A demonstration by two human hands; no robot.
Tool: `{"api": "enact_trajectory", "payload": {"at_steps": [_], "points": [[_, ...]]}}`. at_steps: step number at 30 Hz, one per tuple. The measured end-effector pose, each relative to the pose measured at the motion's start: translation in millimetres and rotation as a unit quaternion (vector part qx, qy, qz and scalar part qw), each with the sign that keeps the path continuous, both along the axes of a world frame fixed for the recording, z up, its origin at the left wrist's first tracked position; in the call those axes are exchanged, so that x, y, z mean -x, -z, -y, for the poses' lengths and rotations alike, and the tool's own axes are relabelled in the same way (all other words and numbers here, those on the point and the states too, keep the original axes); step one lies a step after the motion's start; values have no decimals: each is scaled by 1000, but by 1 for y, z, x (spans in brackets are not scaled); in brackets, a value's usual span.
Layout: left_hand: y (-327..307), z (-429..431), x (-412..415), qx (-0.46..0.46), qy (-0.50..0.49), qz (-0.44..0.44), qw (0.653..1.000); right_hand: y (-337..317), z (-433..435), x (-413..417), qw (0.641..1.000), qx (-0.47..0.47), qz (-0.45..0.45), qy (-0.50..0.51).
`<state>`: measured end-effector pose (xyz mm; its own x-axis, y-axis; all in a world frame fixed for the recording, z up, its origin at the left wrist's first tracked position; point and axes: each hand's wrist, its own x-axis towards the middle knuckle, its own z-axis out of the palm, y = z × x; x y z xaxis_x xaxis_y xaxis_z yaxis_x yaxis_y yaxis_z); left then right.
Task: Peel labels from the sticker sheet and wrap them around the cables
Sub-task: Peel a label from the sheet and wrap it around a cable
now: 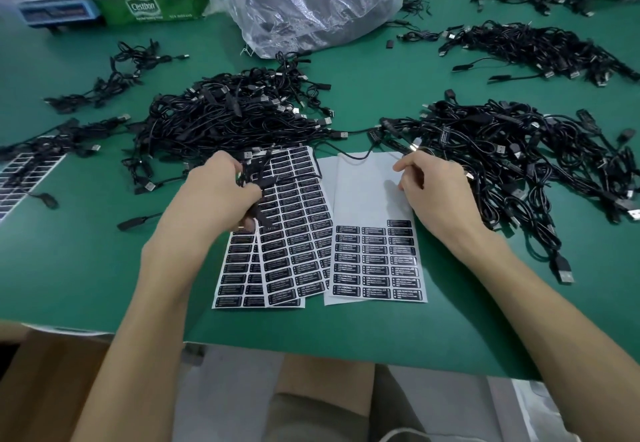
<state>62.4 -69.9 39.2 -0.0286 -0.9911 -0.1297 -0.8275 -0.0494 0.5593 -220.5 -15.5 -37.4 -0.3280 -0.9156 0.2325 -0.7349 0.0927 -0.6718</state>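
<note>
Head view is showing the left hand (pixel 221 189) gripping a cable (pixel 255 173) over the sticker sheets (pixel 301 233), while the right hand (pixel 429 195), curled on I cannot tell what, should be peeling one label (pixel 399 223) slowly from its corner.

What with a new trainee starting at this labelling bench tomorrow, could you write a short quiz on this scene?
1. True or false: the left hand grips a black cable.
2. Which part of the sticker sheet beneath the right hand is already bare? A top; B bottom; C none of it.
3. How many columns of labels are left on that sheet?
Key: 1 true; 2 A; 3 three.
</note>
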Motion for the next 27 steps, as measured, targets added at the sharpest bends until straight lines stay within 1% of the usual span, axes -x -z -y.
{"api": "enact_trajectory", "payload": {"at_steps": [5,7,8,10,12,13,15,19,22,25,27], "points": [[-2,2,5,46,1,-48,998,1,1,1,1000,-1,2,-8],[1,-1,12,28,23,-82,996,1,1,1,1000,1,2,-9],[4,-2,14,9,47,-79,996,2,1,1,1000,1,0,-10],[8,-2,15,-20,124,-12,992,2,1,2,1000,1,-2,-10],[12,-2,13,-49,205,52,976,2,2,2,1000,0,1,-11],[12,-2,12,-67,238,66,967,2,1,2,1000,-1,1,-12],[14,-5,12,-87,272,80,955,2,1,1,1000,0,-2,-12],[17,-6,15,-50,288,97,951,2,1,1,1000,0,-3,-13],[15,-7,18,-23,288,81,954,2,1,1,1000,0,-5,-14],[9,-9,20,6,269,71,961,2,2,1,1000,1,-16,-16],[4,-10,19,9,247,63,967,3,3,1,1000,-2,-21,-16]]}}
